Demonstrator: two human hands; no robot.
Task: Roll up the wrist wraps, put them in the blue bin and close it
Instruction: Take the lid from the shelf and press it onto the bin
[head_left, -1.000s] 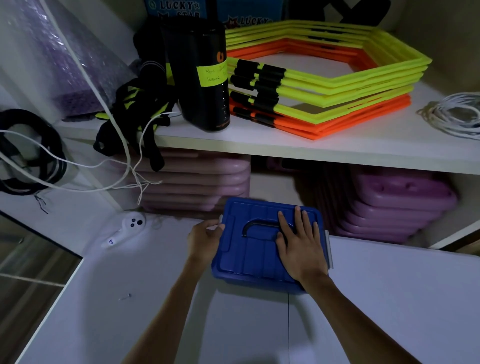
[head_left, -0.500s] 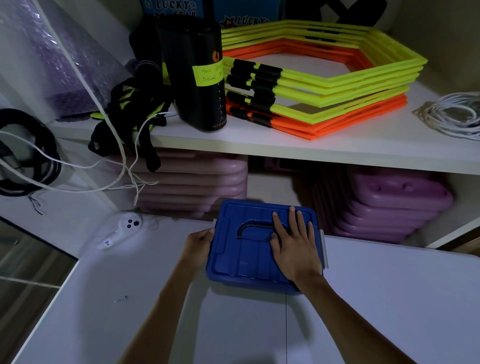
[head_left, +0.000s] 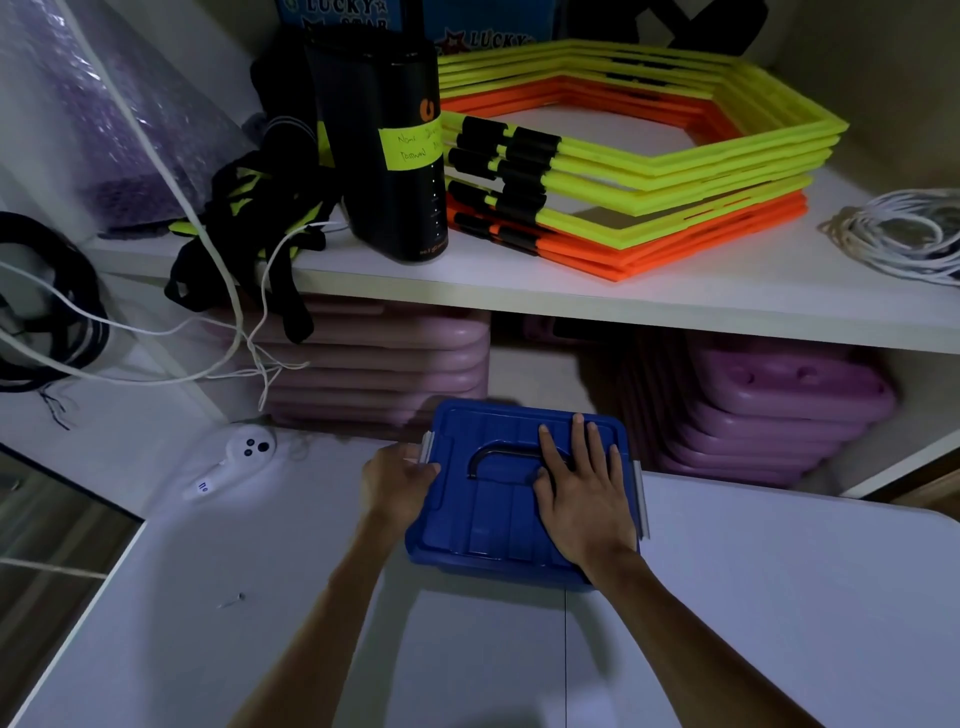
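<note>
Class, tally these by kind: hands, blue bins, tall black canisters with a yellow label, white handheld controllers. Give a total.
Hands: 2 (left hand, right hand)
Blue bin: 1
Black canister: 1
White controller: 1
Total: 5

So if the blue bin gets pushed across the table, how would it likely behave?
The bin looks like rigid moulded plastic, so it probably keeps its shape. Its flat base on the smooth table suggests it slides rather than tips. The right hand lies flat on the lid, the left hand at its side, probably steadying it.
</note>
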